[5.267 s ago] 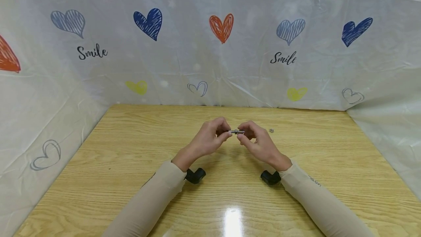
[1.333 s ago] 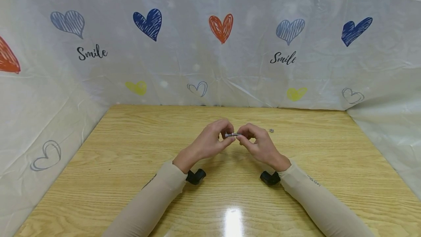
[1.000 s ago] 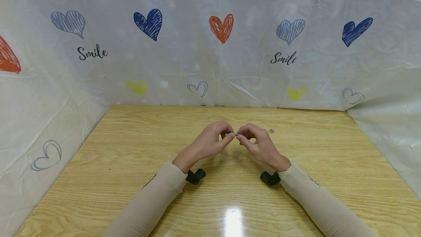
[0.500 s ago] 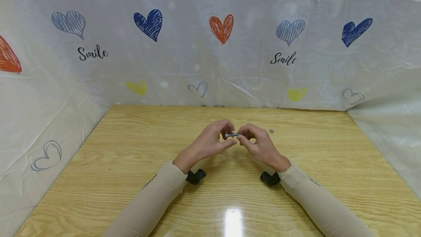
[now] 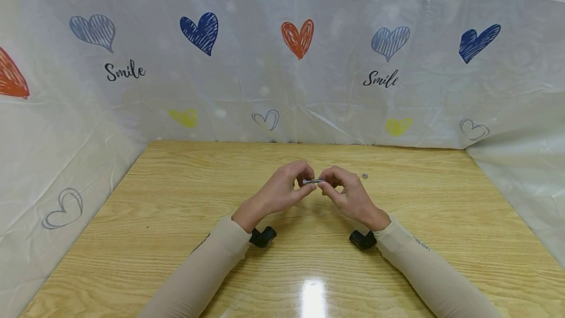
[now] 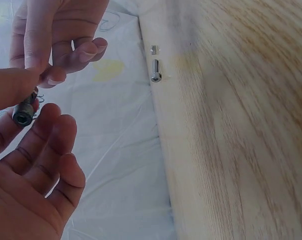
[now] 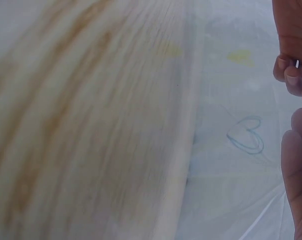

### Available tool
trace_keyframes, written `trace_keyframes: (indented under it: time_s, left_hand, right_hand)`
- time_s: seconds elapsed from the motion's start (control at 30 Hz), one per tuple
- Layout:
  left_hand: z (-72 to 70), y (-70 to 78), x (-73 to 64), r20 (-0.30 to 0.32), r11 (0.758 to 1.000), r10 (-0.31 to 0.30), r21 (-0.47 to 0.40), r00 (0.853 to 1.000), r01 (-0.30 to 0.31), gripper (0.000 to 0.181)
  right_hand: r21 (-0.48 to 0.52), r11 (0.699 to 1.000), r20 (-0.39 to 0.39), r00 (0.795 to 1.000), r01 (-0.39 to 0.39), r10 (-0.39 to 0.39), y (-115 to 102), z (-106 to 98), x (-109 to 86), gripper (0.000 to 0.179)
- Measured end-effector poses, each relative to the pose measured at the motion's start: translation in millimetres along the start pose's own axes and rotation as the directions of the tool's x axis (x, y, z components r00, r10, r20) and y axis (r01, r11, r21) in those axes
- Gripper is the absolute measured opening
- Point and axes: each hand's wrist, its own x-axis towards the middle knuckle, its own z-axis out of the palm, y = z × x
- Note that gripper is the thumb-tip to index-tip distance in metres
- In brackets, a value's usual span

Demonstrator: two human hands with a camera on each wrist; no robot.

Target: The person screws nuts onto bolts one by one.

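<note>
A silver socket-head bolt (image 5: 308, 181) is held level above the table between the two hands, its head to the left. Partway along its shaft sits a small nut (image 5: 313, 180). My left hand (image 5: 282, 188) has thumb and forefinger at this nut, partly covering it, while its other fingers curl loosely. The right hand (image 5: 348, 193) pinches the threaded end of the shaft between thumb and fingertips. In the left wrist view the hex socket of the bolt head (image 6: 22, 118) faces the camera below the left thumb. The right wrist view catches only fingers at its right edge.
A loose nut (image 5: 364, 176) lies on the wooden table (image 5: 185, 259) beyond the right hand. The left wrist view shows a second bolt (image 6: 156, 71) near it, hidden in the head view. White cloth (image 5: 247, 87) printed with hearts hangs behind and along the sides.
The left thumb and forefinger covered the nut, spread off it half a second ago, and are back on it. The right hand keeps its pinch. Earlier, the left hand hid the bolt head.
</note>
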Motion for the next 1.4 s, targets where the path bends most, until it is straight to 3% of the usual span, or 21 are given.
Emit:
trace_keyframes:
  time_s: [0.13, 0.4, 0.77, 1.13, 1.4]
  left_hand:
    - [0.6, -1.0, -0.4, 0.007, 1.000, -0.011, -0.003, 1.000, 0.011, 0.004]
    - [0.2, -3.2, -1.0, 0.031, 1.000, -0.027, -0.013, 0.999, 0.027, 0.017]
    - [-0.1, -1.1, -0.6, 0.037, 0.998, -0.064, -0.017, 0.997, 0.065, 0.021]
    - [0.2, 1.2, 0.2, -0.009, 1.000, 0.003, -0.025, 1.000, -0.003, 0.019]
    - [-0.6, 1.2, -0.3, -0.003, 1.000, -0.005, -0.003, 1.000, 0.005, 0.012]
  right_hand:
    - [0.002, 1.000, -0.003, 1.000, 0.010, -0.010, 0.6, 0.1, -0.1, 0.009]
    - [0.009, 1.000, -0.010, 1.000, 0.011, -0.011, 0.6, 0.7, -0.3, 0.007]
    - [0.002, 1.000, -0.007, 1.000, 0.020, -0.020, 0.4, 0.4, -0.2, 0.008]
    - [0.002, 1.000, -0.002, 1.000, 0.005, -0.005, -0.6, 0.1, -0.5, 0.007]
    - [-0.006, 1.000, -0.015, 1.000, 0.024, -0.024, 0.0, 0.9, -0.2, 0.009]
